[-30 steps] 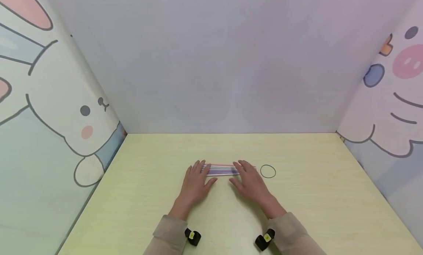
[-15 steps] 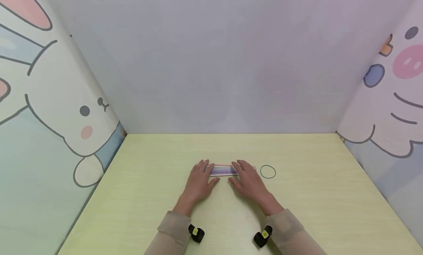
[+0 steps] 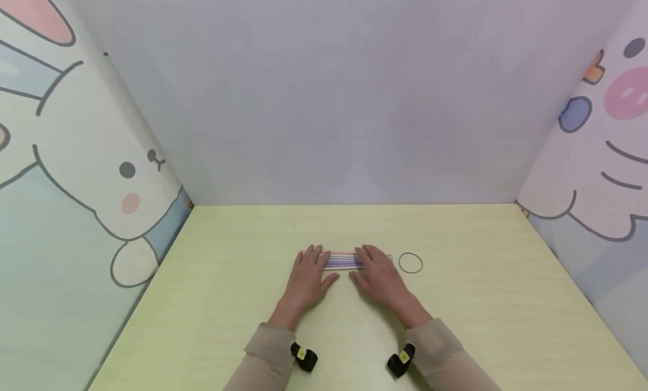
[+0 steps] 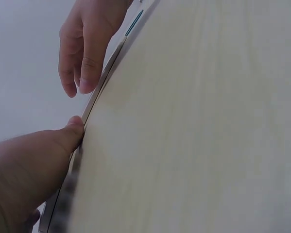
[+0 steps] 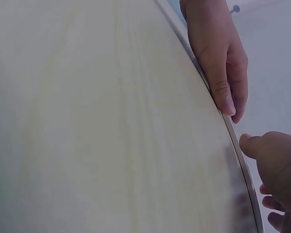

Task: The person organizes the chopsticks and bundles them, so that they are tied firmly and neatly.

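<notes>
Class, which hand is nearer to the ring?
Right. The right hand lies just left of the ring; the left hand is farther left, at the left end of the sticks.

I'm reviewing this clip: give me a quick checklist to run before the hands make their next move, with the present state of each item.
1. Left hand at the sticks: ok, its fingers lie over their left part.
2. Right hand at the sticks: ok, its fingers lie over their right part.
3. Sticks lined up side by side: ok, they run roughly parallel between the hands.
4. Left ends in full view: not ok, the left hand covers most of them.
5. Ends flush on both sides: cannot tell, as the hands hide too much.
6. Ring clear of the right hand: ok, it lies apart on the table.
</notes>
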Tool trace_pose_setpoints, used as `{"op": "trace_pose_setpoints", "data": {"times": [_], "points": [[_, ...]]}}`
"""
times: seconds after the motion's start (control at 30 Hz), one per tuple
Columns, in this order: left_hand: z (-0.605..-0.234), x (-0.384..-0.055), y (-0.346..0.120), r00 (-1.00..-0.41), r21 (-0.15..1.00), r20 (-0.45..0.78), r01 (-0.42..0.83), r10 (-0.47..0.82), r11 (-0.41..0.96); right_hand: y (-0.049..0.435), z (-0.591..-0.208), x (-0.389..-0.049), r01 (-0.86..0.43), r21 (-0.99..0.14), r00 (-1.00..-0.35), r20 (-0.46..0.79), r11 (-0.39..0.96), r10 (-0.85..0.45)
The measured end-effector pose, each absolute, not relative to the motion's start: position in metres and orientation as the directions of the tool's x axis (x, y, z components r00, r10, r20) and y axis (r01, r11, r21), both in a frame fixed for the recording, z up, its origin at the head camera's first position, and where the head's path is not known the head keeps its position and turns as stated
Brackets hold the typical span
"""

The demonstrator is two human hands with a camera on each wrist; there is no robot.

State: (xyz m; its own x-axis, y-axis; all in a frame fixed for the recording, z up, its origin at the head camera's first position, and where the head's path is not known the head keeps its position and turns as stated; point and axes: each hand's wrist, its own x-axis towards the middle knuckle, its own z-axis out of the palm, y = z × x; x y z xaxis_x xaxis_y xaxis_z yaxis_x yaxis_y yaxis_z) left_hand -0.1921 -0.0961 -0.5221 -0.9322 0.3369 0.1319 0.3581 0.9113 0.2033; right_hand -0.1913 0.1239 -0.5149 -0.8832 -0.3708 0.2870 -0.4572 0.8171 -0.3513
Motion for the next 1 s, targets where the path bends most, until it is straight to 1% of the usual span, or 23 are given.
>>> {"op": "trace_pose_setpoints", "data": {"times": [0.33,0.53,0.73,1.0], "points": [[-0.5234,-0.1912,-0.094,-0.929,0.191,0.163,0.36,0.332,0.913,0.1246,-0.5166,-0.1924,-0.459,-0.339,-0.881,0.296,0.821,-0.37],[-0.5238,-0.1909,-0.0943,-0.928,0.178,0.174,0.36,0.33,0.916,0.126,-0.5194,-0.1931,-0.498,-0.327,-0.853,0.35,0.803,-0.387],[-0.5236,-0.1913,-0.0951,-0.912,0.166,0.228,0.382,0.341,0.909,0.1262,-0.5212,-0.1959,-0.527,-0.302,-0.824,0.409,0.794,-0.391],[-0.5199,-0.193,-0.0951,-0.896,0.137,0.269,0.399,0.354,0.907,0.1272,-0.5199,-0.1997,-0.548,-0.309,-0.813,0.415,0.777,-0.408]]}}
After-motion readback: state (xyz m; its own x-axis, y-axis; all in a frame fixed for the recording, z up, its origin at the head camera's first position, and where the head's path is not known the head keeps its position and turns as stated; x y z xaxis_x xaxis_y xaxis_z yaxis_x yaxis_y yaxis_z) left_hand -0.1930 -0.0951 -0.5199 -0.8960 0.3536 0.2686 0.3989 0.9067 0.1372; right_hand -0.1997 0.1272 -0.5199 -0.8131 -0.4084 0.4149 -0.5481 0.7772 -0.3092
